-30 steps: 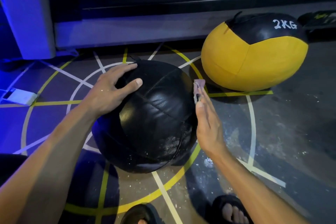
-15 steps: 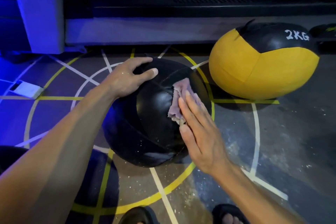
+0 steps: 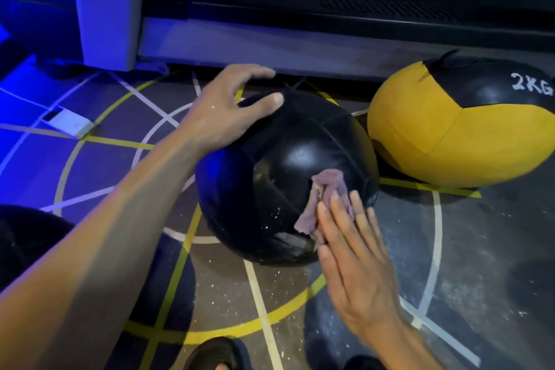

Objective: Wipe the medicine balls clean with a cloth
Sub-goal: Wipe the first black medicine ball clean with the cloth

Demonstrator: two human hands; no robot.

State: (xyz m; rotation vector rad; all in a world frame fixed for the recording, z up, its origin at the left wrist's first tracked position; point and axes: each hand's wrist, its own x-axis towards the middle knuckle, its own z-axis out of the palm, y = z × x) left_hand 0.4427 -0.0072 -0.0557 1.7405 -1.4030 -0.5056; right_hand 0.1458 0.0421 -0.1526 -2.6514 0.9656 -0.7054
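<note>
Seen from the head camera, a black medicine ball (image 3: 285, 177) sits on a floor (image 3: 480, 249) marked with yellow and white lines, in the middle of the view. The left hand (image 3: 223, 111) rests spread across the ball's upper left side, fingers apart and not gripping, while the right hand (image 3: 354, 261) lies flat with fingers together, pressing a small purple cloth (image 3: 326, 198) against the ball's lower right side. A yellow and black ball (image 3: 444, 141) marked "2KG" sits just beside it to the right, near a pale ledge (image 3: 270, 45) at the floor's far edge.

Left hand (image 3: 222, 117) is resting spread on top of the black medicine ball (image 3: 285, 177); right hand (image 3: 357, 264) is pressing a pinkish cloth (image 3: 326, 198) flat against its lower right side. Yellow-and-black ball (image 3: 462, 126) is sitting just beside on the floor (image 3: 486, 249).
</note>
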